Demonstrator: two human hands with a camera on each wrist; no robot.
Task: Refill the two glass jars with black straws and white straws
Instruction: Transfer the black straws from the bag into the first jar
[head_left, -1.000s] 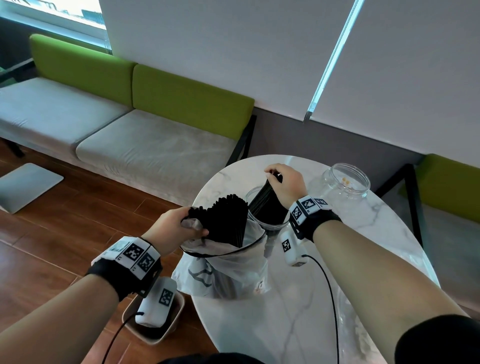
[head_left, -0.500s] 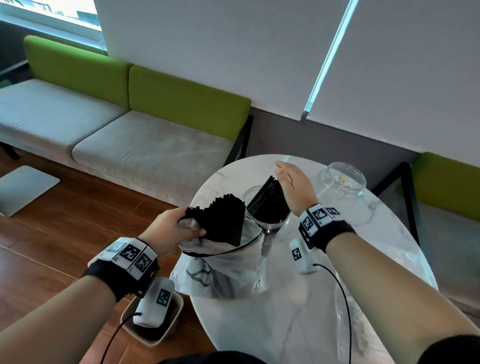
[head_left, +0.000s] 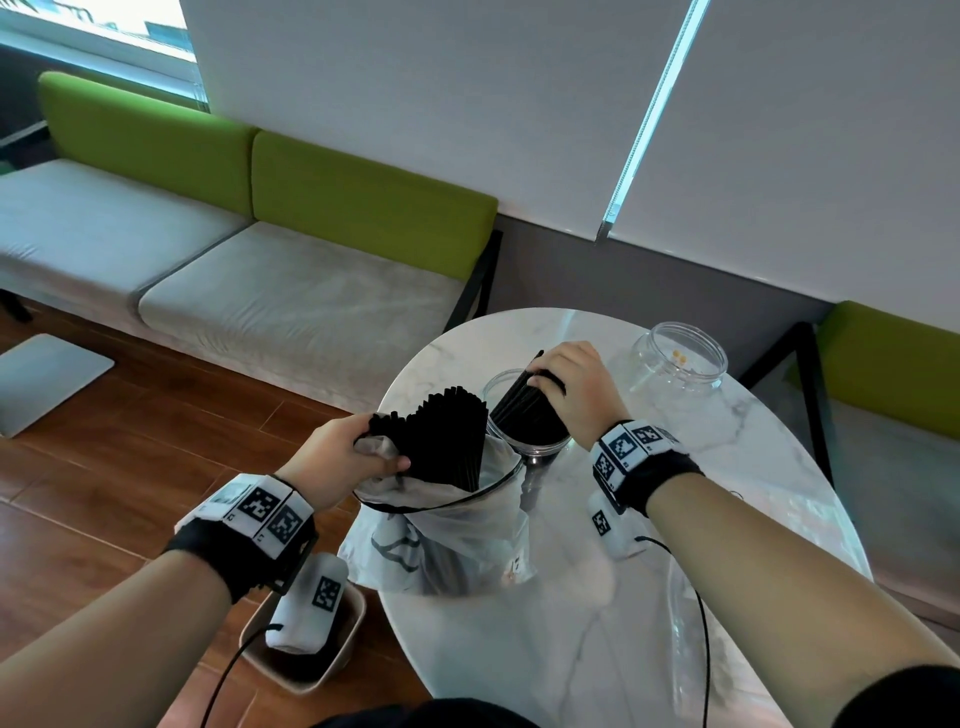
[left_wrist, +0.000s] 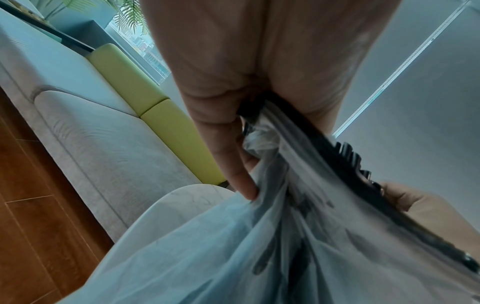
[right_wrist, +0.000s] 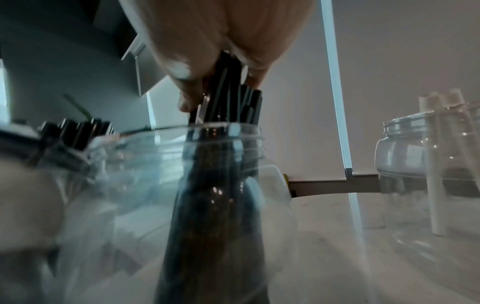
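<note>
Our right hand (head_left: 569, 387) pinches black straws (head_left: 524, 410) in the near jar (right_wrist: 221, 185); our left hand (head_left: 337, 457) grips the bag (head_left: 447, 535) beside that jar. Letting go early could scatter straws; a bump could tip the jar.

The round white table (head_left: 649, 597) holds a bag (head_left: 441, 540), one jar (head_left: 524, 415) just behind the bag, and another jar (head_left: 678, 364) farther back.

Straws in bag (head_left: 441, 436) black; bag (head_left: 447, 535) translucent white with grey print. Clear jar (head_left: 524, 415) holds black straws (head_left: 524, 410); second clear jar (head_left: 678, 358) holds white straws (right_wrist: 435, 164). Worktop (head_left: 571, 623) white marble, grey veins. Wristbands (head_left: 260, 512) black-and-white checkered. Sofa backs (head_left: 363, 202) lime green.
</note>
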